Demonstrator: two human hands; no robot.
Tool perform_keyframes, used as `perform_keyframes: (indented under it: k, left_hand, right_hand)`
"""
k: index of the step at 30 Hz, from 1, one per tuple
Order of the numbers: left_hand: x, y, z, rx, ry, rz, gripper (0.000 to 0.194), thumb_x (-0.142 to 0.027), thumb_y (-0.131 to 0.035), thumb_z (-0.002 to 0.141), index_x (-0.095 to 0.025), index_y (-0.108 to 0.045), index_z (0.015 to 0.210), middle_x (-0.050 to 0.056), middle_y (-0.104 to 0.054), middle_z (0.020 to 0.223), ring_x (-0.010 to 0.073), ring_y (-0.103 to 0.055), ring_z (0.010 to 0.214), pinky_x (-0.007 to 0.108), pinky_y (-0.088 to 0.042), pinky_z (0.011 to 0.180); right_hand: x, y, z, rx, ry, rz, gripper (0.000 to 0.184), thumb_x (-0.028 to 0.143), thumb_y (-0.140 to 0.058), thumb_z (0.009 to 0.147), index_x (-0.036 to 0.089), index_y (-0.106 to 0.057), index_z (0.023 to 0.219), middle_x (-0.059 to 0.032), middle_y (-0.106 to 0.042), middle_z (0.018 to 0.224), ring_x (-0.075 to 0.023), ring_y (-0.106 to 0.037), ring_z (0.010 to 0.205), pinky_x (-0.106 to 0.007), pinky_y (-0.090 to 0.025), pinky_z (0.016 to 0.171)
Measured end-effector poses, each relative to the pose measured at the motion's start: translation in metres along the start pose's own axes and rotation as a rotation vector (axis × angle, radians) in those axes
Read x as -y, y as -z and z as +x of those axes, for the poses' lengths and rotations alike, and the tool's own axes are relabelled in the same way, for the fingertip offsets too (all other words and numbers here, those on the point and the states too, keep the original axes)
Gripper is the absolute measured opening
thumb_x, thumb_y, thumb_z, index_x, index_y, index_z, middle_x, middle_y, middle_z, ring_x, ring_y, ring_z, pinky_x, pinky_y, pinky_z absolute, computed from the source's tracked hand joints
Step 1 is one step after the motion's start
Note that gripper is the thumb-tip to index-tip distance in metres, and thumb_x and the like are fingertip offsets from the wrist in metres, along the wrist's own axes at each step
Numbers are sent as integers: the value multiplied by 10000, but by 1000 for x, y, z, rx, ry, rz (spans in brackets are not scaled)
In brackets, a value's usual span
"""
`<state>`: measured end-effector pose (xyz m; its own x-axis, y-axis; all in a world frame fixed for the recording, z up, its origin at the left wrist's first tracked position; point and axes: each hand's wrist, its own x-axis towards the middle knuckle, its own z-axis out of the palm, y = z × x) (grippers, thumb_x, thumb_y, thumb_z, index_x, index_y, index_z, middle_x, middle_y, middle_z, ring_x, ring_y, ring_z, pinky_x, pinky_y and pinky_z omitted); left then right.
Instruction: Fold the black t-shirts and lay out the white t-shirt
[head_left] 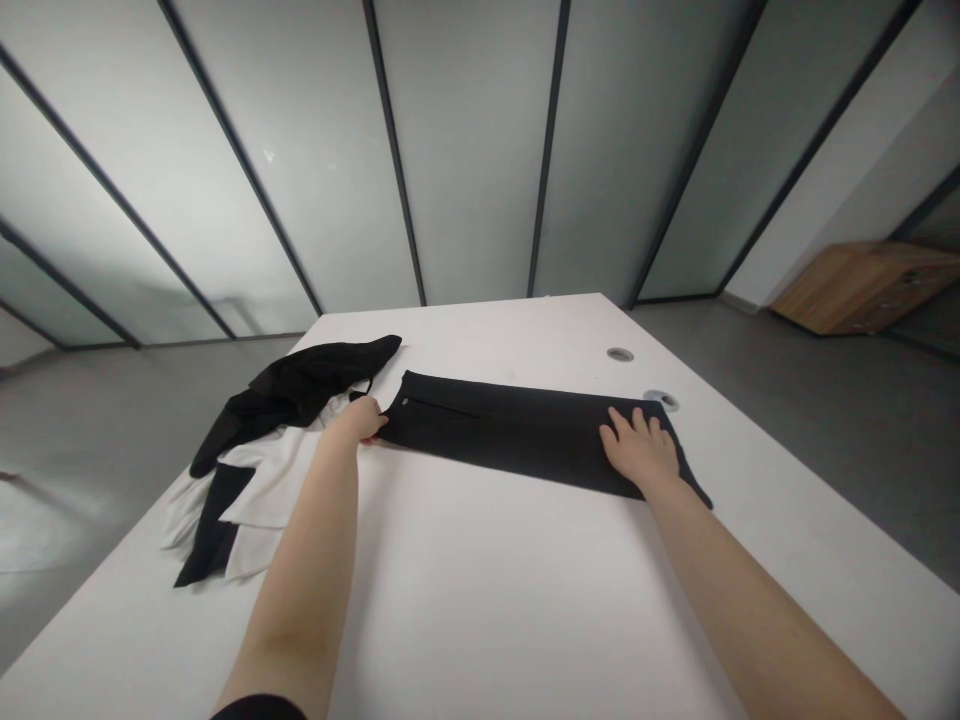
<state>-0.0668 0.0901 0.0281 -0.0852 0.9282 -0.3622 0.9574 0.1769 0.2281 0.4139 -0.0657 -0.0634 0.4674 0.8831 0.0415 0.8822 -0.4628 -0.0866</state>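
Right hand (639, 448) pressed flat on the folded trousers (510, 430), pinning them to the table (480, 600); left hand (362, 420), well apart at the other end, looked to be pinching their edge, holding the length taut, just beside a heap of black and white clothes (247, 470)

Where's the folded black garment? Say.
In the head view, the folded black garment lies on the white table, right of a rumpled clothing pile, left hand at its left end, right hand on its right end.

Office-like room: frosted glass partitions (465, 150), white desk (480, 610), cable grommet (619, 355), wooden cabinet (862, 288).
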Motion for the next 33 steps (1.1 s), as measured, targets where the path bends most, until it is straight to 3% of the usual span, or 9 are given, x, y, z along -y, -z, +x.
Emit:
perform_keyframes:
  k: [4, 7, 10, 14, 17, 23, 27, 30, 33]
  left_hand:
    - [1, -6, 0, -171, 5, 111, 208, -255, -673, 916, -177, -766, 1085, 160, -797, 1005, 319, -760, 999, 386, -561, 885]
    - [-16, -24, -8, -471, 34, 150, 346, -211, -580, 942, -141, -698, 1260, 245, -707, 1309, 386, -658, 1254, 464, -524, 988]
    - [-52, -55, -20, -676, -225, 114, 418, -228, -491, 997, -148, -634, 1382, 233, -595, 1499, 373, -534, 1422, 505, -460, 1124]
    - [-92, -95, -34, -481, -797, 142, 581, -423, -520, 1040, -185, -493, 1569, 149, -371, 1726, 348, -280, 1617, 513, -313, 1278]
    - [-100, -102, -44, -244, -994, 208, 584, -471, -524, 1045, -236, -495, 1579, 112, -423, 1703, 322, -357, 1584, 500, -330, 1269]
    - [-119, -84, -86, -215, -873, 310, 399, -562, -582, 1005, -220, -750, 1125, 121, -734, 1186, 336, -673, 1132, 467, -547, 971]
    - [-144, -112, -115, -305, -852, 289, 363, -446, -471, 1075, -207, -727, 1171, 140, -716, 1242, 318, -644, 1203, 465, -527, 1017]
    - [-154, -145, -122, -356, -890, 240, 408, -384, -468, 1075, -209, -632, 1404, 141, -606, 1521, 312, -539, 1414, 484, -445, 1171]
    - [-153, -164, -118, -346, -877, 220, 522, -411, -420, 1085, -216, -524, 1558, 130, -493, 1655, 329, -421, 1542, 541, -345, 1268]
  right_hand:
    - [1, -1, -2, -20, 16, 16, 695, 556, -291, 1083, 204, -444, 1663, -215, -378, 1708, -468, -375, 1548, -614, -303, 1233]
    - [9, 2, -5, -52, 62, 47, 680, 552, -335, 1078, 190, -490, 1632, -217, -343, 1726, -502, -346, 1552, -656, -308, 1223]
    - [23, 6, -11, -79, 181, 83, 658, 533, -352, 1079, 202, -490, 1631, -185, -300, 1755, -506, -288, 1581, -684, -291, 1235]
    - [39, 6, -22, 9, 424, 113, 631, 505, -402, 1078, 249, -459, 1652, -137, -294, 1769, -456, -265, 1610, -649, -287, 1262]
    - [44, 9, -31, 77, 547, 133, 610, 471, -436, 1075, 291, -446, 1657, -102, -347, 1752, -407, -293, 1612, -622, -274, 1277]
    - [52, 34, -44, 49, 626, 162, 363, 325, -547, 1007, 214, -719, 1306, -139, -642, 1482, -340, -579, 1375, -518, -432, 1171]
    - [61, 40, -49, 1, 604, 165, 332, 359, -469, 1068, 209, -764, 1038, -136, -740, 1148, -293, -683, 1079, -446, -526, 1015]
    - [64, 30, -50, 9, 703, 230, 361, 342, -490, 1049, 232, -732, 1293, -131, -705, 1358, -312, -630, 1291, -483, -484, 1133]
    - [65, 17, -52, 67, 750, 224, 553, 363, -454, 1047, 223, -555, 1573, -123, -502, 1654, -342, -425, 1550, -562, -341, 1270]
